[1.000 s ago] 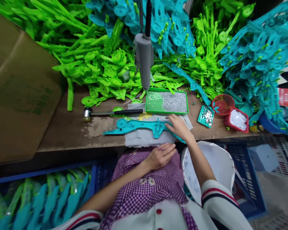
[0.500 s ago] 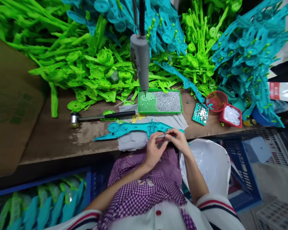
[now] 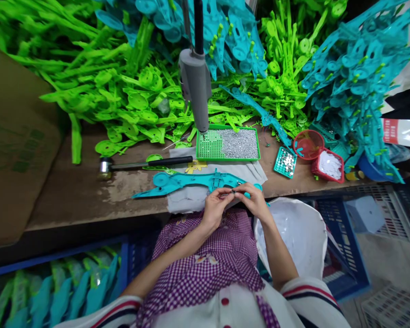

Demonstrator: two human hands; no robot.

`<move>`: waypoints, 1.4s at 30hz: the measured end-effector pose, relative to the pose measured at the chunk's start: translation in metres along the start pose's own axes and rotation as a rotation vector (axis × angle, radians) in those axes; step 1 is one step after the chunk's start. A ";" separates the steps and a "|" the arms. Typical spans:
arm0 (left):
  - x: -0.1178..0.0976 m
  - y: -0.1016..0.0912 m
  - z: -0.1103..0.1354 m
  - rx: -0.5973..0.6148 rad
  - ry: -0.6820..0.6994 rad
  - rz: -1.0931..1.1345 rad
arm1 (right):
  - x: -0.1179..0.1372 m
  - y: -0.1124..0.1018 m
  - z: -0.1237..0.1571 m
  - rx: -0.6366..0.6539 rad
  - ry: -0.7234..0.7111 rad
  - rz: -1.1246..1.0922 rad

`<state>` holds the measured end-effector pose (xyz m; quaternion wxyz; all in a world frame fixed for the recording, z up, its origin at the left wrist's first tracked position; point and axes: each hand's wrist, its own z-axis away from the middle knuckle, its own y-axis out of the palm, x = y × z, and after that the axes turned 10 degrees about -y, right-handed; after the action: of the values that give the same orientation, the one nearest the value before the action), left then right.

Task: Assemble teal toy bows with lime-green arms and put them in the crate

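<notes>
Fingertip to fingertip, my left hand (image 3: 216, 206) and my right hand (image 3: 253, 199) meet at the table's front edge. Both are closed in a pinch on a small dark piece (image 3: 233, 192), too small to name. Just behind the fingers, a long blue plastic part (image 3: 187, 180) lies flat on a grey cloth (image 3: 186, 200), its right end partly covered by my hands. A green perforated tray (image 3: 210, 145) with many small metal pieces stands beyond it. Above the tray's left end hangs a grey electric screwdriver (image 3: 196, 89).
A hammer (image 3: 146, 165) lies left of the tray. To the right are a teal tray of metal discs (image 3: 285, 162), a red round dish (image 3: 308, 145) and a red basket of white pieces (image 3: 329, 165). Green parts (image 3: 130, 100) and blue parts (image 3: 355, 77) are heaped behind.
My left hand's fingers have straightened and drawn together with the right fingertips, where a small dark piece now shows. The hanging screwdriver has swung slightly left. The blue part stays in place.
</notes>
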<state>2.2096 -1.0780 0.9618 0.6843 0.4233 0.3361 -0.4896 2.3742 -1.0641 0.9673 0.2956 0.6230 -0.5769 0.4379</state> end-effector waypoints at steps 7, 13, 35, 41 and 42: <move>-0.005 -0.007 -0.007 0.136 -0.081 -0.020 | -0.017 -0.002 -0.003 -0.041 0.205 -0.324; -0.004 -0.011 -0.008 0.180 -0.051 -0.090 | -0.024 0.002 -0.003 -0.021 0.294 -0.445; -0.012 0.000 -0.002 0.080 0.082 -0.054 | 0.006 0.008 -0.011 -0.082 -0.109 0.143; -0.023 -0.007 0.018 0.143 0.224 -0.019 | 0.015 0.020 -0.060 -0.033 -0.130 0.148; -0.025 -0.012 0.021 0.131 0.214 0.003 | 0.013 0.020 -0.063 -0.038 -0.133 0.127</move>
<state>2.1917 -1.0892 0.9895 0.6160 0.5174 0.3739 -0.4616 2.3407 -1.0185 1.0041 0.2402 0.6071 -0.6416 0.4026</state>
